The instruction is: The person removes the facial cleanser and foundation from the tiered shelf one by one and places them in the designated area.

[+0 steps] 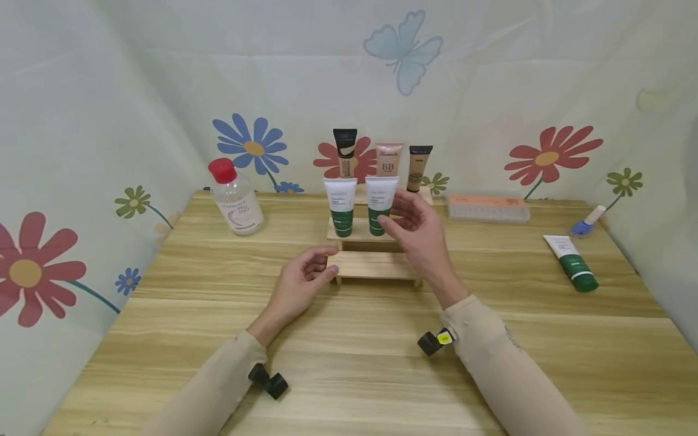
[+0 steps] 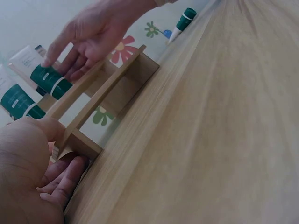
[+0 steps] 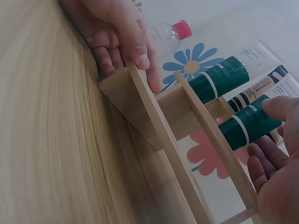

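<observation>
A small stepped wooden display stand stands mid-table. My left hand grips the left end of its lowest step, with the thumb at the front edge and the fingers round the side. Two white-and-green squeeze tubes stand cap down on the middle step, one left and one right. My right hand holds the right tube, its thumb on the green front and the other fingers behind. On the top step stand a black-capped tube, a pink BB cream tube and a brown tube.
A clear bottle with a red cap stands at the back left. Right of the stand lies a flat clear box with an orange panel. Another green-and-white tube lies at the right, near a blue nail polish bottle.
</observation>
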Demonstrator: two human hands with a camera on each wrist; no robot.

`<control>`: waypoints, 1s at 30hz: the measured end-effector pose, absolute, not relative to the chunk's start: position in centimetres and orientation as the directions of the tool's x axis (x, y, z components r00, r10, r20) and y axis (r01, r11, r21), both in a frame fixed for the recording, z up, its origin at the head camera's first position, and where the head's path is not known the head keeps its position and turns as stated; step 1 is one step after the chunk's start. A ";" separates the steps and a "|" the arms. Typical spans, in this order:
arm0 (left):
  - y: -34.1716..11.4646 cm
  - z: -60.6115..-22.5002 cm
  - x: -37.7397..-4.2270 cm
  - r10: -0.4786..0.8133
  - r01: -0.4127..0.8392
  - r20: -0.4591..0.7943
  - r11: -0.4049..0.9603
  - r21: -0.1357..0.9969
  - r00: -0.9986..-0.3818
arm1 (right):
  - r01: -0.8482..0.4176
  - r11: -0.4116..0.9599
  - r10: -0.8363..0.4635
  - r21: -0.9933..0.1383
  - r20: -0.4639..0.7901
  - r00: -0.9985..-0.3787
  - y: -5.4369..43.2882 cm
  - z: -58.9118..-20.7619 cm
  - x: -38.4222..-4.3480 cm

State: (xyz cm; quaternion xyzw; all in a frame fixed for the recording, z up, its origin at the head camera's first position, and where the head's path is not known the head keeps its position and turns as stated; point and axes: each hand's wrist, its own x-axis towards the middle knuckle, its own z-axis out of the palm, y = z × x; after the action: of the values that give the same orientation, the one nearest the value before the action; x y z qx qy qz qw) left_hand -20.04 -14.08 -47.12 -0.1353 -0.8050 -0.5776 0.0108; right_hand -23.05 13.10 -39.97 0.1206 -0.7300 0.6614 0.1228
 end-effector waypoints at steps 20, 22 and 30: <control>-14.0 -47.2 -20.1 0.211 0.225 0.170 0.273 0.936 -0.963 | -0.388 0.128 0.016 -0.913 0.393 -0.919 13.4 -38.9 -22.5; -14.0 -47.2 -20.1 0.211 0.227 0.173 0.272 0.935 -0.962 | -0.409 0.123 0.028 -0.904 0.415 -0.909 13.7 -38.4 -22.4; -14.0 -47.1 -20.0 0.208 0.237 0.181 0.284 0.929 -0.961 | -0.480 0.076 0.087 -0.874 0.485 -0.870 15.6 -36.8 -22.1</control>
State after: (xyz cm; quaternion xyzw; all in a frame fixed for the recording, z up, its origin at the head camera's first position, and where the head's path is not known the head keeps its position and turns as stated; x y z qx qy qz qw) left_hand -20.03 -14.03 -47.12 -0.1388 -0.8012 -0.5820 0.0124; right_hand -22.13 15.62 -36.78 0.1399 -0.7018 0.6651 0.2131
